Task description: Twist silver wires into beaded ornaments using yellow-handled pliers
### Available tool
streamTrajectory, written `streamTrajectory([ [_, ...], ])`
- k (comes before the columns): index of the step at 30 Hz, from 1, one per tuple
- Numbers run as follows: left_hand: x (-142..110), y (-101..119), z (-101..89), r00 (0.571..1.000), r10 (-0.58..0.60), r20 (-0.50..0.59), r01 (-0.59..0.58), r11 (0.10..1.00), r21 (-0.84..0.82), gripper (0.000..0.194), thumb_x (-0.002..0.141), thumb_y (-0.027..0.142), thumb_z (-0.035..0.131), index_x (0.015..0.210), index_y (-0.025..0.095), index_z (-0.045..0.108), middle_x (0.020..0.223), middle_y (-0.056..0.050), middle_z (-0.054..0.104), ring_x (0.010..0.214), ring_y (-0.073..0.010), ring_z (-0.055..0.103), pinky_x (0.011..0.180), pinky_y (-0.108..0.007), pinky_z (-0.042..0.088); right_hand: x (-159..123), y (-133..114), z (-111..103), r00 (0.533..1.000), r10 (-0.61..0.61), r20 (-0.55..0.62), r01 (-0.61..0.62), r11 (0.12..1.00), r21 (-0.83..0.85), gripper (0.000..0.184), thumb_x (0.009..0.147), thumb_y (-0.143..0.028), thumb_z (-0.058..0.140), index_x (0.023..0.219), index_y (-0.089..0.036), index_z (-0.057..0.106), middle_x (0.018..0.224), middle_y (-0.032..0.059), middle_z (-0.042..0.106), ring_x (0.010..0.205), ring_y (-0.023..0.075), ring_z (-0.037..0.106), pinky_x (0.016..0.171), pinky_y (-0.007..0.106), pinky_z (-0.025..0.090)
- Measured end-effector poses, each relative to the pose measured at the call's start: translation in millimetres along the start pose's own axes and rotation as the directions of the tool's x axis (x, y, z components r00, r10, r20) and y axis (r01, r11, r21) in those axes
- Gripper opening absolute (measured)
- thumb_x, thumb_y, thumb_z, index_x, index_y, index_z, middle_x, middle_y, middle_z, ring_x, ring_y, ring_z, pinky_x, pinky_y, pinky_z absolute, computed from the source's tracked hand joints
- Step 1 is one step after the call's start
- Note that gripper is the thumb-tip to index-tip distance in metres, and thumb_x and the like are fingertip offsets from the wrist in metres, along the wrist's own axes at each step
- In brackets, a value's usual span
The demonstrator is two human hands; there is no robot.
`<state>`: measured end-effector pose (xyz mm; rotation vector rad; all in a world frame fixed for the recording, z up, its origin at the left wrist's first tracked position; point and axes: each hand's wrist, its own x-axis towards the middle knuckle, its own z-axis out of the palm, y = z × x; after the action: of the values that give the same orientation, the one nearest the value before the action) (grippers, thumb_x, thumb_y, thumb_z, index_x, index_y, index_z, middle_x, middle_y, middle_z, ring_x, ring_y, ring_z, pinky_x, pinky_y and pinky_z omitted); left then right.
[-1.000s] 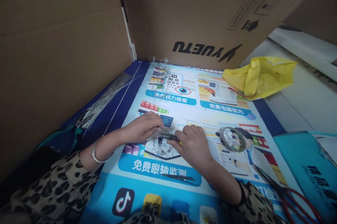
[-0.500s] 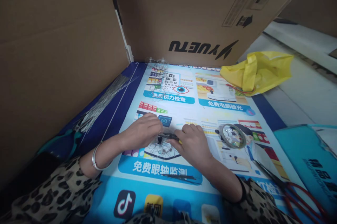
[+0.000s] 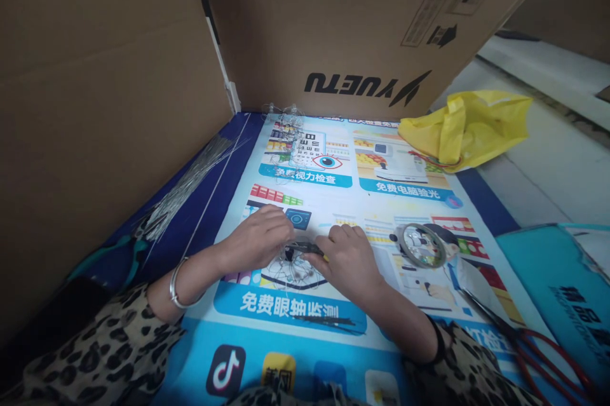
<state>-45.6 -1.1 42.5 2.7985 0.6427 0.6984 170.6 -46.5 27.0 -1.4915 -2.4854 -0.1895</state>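
My right hand [image 3: 350, 263] is closed around a small pair of dark-jawed pliers [image 3: 305, 246], the jaws pointing left toward the other hand. A tangle of thin wire with clear beads [image 3: 298, 274] hangs at and below the jaws. The fingertips of my left hand [image 3: 260, 236] are pinched together at the upper left of this wirework, close to the plier tips. What exactly they grip is small and partly hidden. Below both hands lie several thin dark wires or strips [image 3: 331, 323] on the printed poster [image 3: 281, 336].
Similar beaded wirework [image 3: 286, 133] lies at the back, and a bundle of silvery wires [image 3: 188, 187] at left. Rightward are a round ring holding beads [image 3: 422, 246], red-handled scissors [image 3: 543, 355], a yellow bag [image 3: 476, 129] and a teal bag [image 3: 538, 279]. Cardboard [image 3: 295, 25] walls the back and left.
The view has shifted slightly. Both hands keep nearly the same position and grip, with the pliers still at the beaded wire.
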Motion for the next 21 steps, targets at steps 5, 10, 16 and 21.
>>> streamTrajectory([
  [5,1.9,2.3,-0.1,0.999,0.021,-0.045,-0.02,0.999,0.041,0.014,0.086,0.009,0.039,0.081,0.017,0.05,0.073,-0.004,0.059,0.071,-0.017,0.053,0.071,-0.033,0.04,-1.6,-2.7,-2.7,1.0,0.001,0.022,-0.001,1.0,-0.03,0.034,0.08,-0.052,0.056,0.078,-0.02,0.067,0.07,0.006,0.057,0.072,0.02,0.047,0.068,0.032,0.022],
  [10,0.8,1.9,3.4,0.997,0.02,-0.069,-0.016,0.998,0.054,0.015,0.085,0.008,0.039,0.082,0.017,0.05,0.074,-0.004,0.059,0.072,-0.017,0.055,0.071,-0.033,0.041,-2.3,-2.9,-2.4,1.0,-0.017,0.016,0.017,0.998,-0.058,0.035,0.081,-0.053,0.054,0.075,-0.02,0.065,0.07,0.0062,0.057,0.07,0.0203,0.048,0.067,0.032,0.022],
  [16,1.1,3.5,4.3,0.997,0.019,-0.076,-0.016,0.999,0.045,0.015,0.084,0.006,0.04,0.08,0.017,0.05,0.074,-0.005,0.06,0.073,-0.0175,0.055,0.07,-0.033,0.041,-3.1,-2.7,-1.7,0.999,-0.05,0.001,0.05,0.996,-0.07,0.033,0.081,-0.05,0.055,0.072,-0.019,0.063,0.066,0.0055,0.057,0.068,0.02,0.048,0.066,0.033,0.021],
  [21,0.0,2.7,5.5,0.998,0.017,-0.061,-0.014,0.999,0.043,0.015,0.083,0.006,0.04,0.08,0.016,0.05,0.075,-0.004,0.059,0.073,-0.0172,0.054,0.071,-0.033,0.041,-2.6,-2.7,-1.0,0.998,-0.064,0.005,0.064,0.995,-0.07,0.032,0.083,-0.047,0.054,0.072,-0.019,0.062,0.065,0.0051,0.057,0.067,0.0201,0.049,0.066,0.033,0.022],
])
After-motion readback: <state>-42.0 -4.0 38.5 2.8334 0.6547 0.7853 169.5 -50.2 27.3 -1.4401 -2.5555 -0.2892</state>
